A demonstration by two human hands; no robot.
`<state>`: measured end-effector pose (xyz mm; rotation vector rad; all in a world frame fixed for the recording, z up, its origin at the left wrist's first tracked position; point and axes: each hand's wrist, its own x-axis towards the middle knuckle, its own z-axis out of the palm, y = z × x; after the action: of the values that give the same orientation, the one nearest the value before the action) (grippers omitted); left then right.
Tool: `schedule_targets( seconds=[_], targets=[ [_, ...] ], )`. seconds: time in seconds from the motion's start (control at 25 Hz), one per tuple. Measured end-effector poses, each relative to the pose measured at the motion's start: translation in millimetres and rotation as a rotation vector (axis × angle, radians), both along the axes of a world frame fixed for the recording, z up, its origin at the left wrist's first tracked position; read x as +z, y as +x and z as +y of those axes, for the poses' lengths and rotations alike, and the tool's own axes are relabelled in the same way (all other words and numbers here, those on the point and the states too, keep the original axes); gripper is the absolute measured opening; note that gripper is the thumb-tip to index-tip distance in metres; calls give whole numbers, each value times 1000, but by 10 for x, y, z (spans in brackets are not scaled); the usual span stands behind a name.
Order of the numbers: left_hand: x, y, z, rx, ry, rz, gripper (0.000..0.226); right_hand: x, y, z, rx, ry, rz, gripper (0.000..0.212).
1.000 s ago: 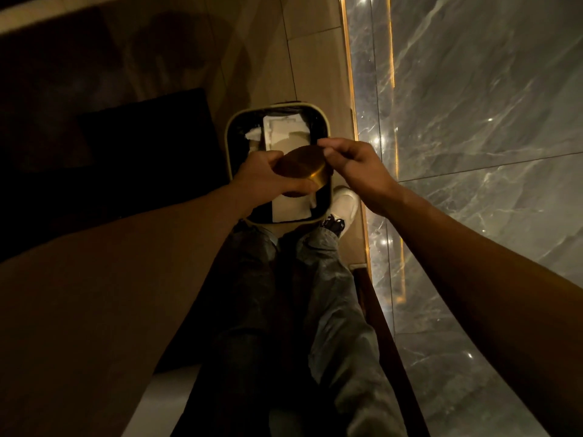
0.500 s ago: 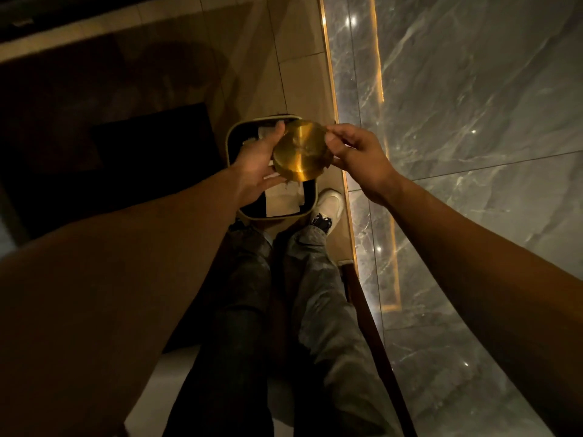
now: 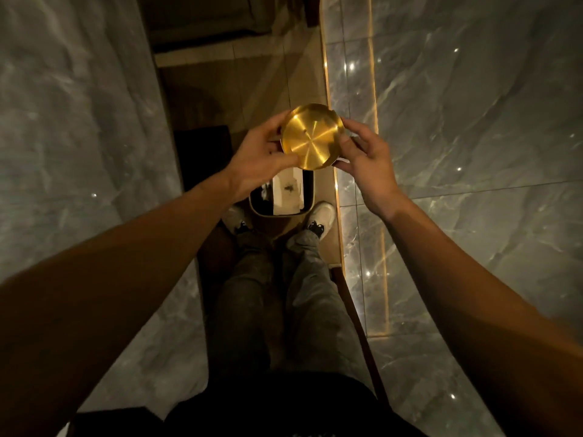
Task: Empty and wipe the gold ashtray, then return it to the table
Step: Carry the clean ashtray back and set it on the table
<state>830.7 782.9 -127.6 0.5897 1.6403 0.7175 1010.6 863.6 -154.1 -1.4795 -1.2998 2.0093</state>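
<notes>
The round gold ashtray (image 3: 310,137) is held up in front of me with its shiny inside facing the camera; the dish looks bare. My left hand (image 3: 263,157) grips its left rim with thumb and fingers. My right hand (image 3: 367,159) holds the right rim with the fingertips. Below the hands, on the floor, stands a small cream-rimmed waste bin (image 3: 310,200) with a dark liner; white paper (image 3: 288,192) with a dark smudge of ash lies inside.
Grey marble walls (image 3: 473,152) rise close on both sides, the right one with a lit gold strip (image 3: 334,171). My legs and white shoes (image 3: 321,216) stand just behind the bin. A dark mat (image 3: 202,152) lies on the tan floor to the left.
The ashtray has turned from tipped-over above the bin to facing me, and both hands have lifted it higher. The view has pulled back, so the bin now sits below the hands.
</notes>
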Motion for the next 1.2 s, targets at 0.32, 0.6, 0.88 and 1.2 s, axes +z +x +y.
schedule_targets(
  seconds=[0.32, 0.6, 0.88, 1.2],
  targets=[
    [1048, -129, -663, 150, 208, 250, 101, 1168, -285, -259, 224, 216, 41, 45],
    [1442, -660, -1396, 294, 372, 360, 93, 1684, -889, -752, 517, 334, 66, 84],
    [1610, -1511, -2214, 272, 473, 372, 100, 2000, -1670, -1630, 545, 620, -24, 85],
    [1917, -2568, -3324, 223, 546, 416, 92, 2370, -2678, -2847, 467, 794, -45, 80]
  ],
)
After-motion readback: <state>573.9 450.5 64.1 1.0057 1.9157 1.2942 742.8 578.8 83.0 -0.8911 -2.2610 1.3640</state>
